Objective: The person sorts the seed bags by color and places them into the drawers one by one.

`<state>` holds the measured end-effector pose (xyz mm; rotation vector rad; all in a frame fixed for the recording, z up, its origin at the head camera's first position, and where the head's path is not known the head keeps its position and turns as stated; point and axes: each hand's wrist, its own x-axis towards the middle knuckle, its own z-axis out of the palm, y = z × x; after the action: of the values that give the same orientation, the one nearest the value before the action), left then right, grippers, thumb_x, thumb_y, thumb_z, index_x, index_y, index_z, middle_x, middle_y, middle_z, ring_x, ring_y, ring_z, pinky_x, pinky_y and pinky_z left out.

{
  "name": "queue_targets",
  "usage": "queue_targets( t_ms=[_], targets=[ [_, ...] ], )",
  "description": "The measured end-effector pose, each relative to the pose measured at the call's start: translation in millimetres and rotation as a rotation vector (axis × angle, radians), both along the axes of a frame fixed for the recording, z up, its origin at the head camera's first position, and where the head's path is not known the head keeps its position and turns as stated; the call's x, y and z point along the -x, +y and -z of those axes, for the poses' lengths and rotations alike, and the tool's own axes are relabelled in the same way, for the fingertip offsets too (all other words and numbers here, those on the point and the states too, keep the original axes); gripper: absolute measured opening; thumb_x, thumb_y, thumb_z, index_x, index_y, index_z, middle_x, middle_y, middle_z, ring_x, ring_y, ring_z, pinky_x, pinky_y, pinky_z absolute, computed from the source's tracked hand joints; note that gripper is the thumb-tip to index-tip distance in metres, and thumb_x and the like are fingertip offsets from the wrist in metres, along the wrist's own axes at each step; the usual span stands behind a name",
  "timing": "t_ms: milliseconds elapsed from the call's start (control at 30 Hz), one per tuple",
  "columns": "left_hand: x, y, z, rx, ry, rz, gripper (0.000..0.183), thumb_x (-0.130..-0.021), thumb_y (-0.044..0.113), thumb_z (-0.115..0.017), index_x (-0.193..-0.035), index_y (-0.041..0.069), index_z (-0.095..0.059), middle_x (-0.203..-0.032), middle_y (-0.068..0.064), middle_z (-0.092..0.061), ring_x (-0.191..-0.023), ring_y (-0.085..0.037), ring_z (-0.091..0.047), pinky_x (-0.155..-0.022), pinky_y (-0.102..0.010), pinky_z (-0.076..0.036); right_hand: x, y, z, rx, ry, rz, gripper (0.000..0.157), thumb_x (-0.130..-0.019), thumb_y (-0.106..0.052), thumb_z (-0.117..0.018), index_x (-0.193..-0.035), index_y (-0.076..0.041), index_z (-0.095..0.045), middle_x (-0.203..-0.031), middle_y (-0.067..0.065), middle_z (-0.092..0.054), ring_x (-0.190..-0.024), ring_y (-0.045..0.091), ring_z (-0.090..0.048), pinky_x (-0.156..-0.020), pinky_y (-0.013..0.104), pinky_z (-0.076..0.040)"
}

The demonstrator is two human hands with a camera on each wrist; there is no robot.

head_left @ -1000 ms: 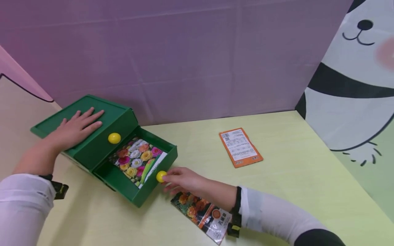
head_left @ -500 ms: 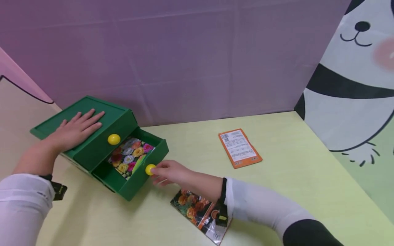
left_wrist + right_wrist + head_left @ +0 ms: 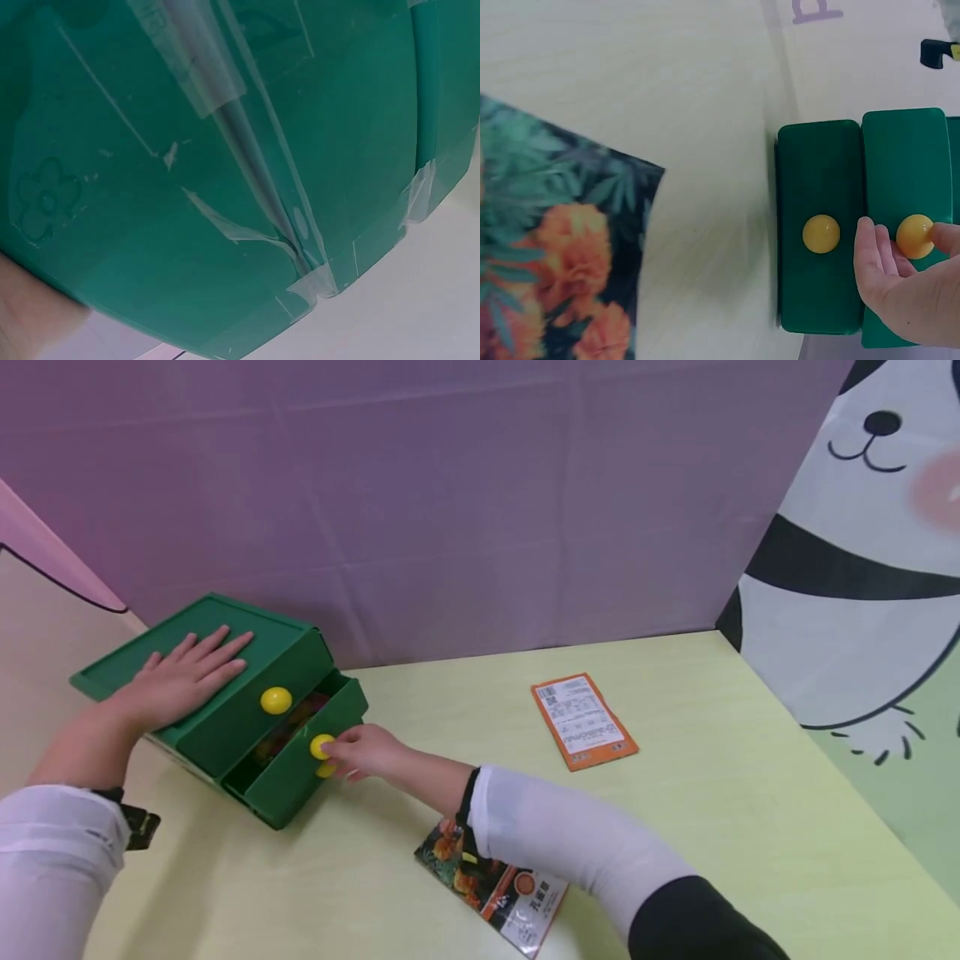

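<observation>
A green drawer box point(image 3: 288, 647) stands at the back left of the table. My left hand point(image 3: 183, 681) lies flat on its top, fingers spread. My right hand point(image 3: 367, 750) has thumb and fingers around the yellow knob point(image 3: 322, 746) of a partly pulled-out drawer point(image 3: 281, 785). Inside that drawer, a dark strip of flowery packets point(image 3: 288, 731) shows. The drawer above, with its own yellow knob point(image 3: 276, 700), is closed. Under the pulled-out drawer, the right wrist view shows another drawer front point(image 3: 817, 292) with a yellow knob point(image 3: 821, 234). The left wrist view shows the box's taped green side point(image 3: 150, 247).
A flower seed packet point(image 3: 517, 906) lies on the table point(image 3: 720, 793), partly under my right forearm. Farther back lies an orange packet point(image 3: 585, 722) with a white label. A purple cloth point(image 3: 450, 510) hangs behind, and a panda-print panel point(image 3: 862, 652) is at right.
My right hand has moved left and away from me with the knob, and the drawer has slid further into the box, covering most of the flowery packets. My left hand has stayed in place.
</observation>
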<state>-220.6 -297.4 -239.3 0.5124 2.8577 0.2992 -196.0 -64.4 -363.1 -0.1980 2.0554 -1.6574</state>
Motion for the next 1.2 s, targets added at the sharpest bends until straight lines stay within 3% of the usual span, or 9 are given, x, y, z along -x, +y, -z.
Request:
queue_targets(
  t_ms=[367,533,800,1200],
  targets=[
    [-0.5,-2,-1.7,0.002,0.004,-0.015,0.060,-0.098,0.051,-0.019,-0.146,0.027,0.006,-0.151,-0.014,0.016,-0.129,-0.045,0.020,-0.095,-0.073,0.010,6.5,-25,-4.9,-0.163,0.117,0.045,0.034,-0.087,-0.029,-0.062,-0.107,-0.002,-0.061,-0.085,0.007,-0.066,-0.069,0.017,-0.062,-0.058,0.023,-0.051],
    [-1.1,-2,-0.9,0.000,0.004,-0.019,0.060,-0.098,0.052,-0.019,-0.146,0.028,0.007,-0.152,-0.014,0.016,-0.130,-0.044,0.021,-0.095,-0.072,0.010,9.6,-30,-2.3,-0.164,0.152,0.035,0.034,-0.088,-0.030,-0.060,-0.107,-0.002,-0.062,-0.086,0.007,-0.067,-0.069,0.016,-0.062,-0.055,0.020,-0.048],
    [1.5,1,-2.2,0.012,0.010,-0.007,0.060,-0.098,0.051,-0.019,-0.146,0.028,0.008,-0.151,-0.014,0.016,-0.130,-0.045,0.019,-0.096,-0.072,0.010,13.3,-36,-0.9,-0.126,0.156,0.048,0.032,-0.091,-0.028,-0.057,-0.106,0.000,-0.060,-0.084,0.004,-0.065,-0.069,0.015,-0.062,-0.056,0.020,-0.048],
    [2.2,0,-0.4,0.016,0.005,0.001,0.060,-0.098,0.050,-0.019,-0.145,0.027,0.010,-0.151,-0.015,0.017,-0.129,-0.044,0.021,-0.096,-0.071,0.011,13.6,-33,1.4,-0.185,0.230,0.009,0.039,-0.091,-0.034,-0.056,-0.113,-0.002,-0.058,-0.088,0.002,-0.064,-0.072,0.012,-0.060,-0.066,0.021,-0.049]
  ],
)
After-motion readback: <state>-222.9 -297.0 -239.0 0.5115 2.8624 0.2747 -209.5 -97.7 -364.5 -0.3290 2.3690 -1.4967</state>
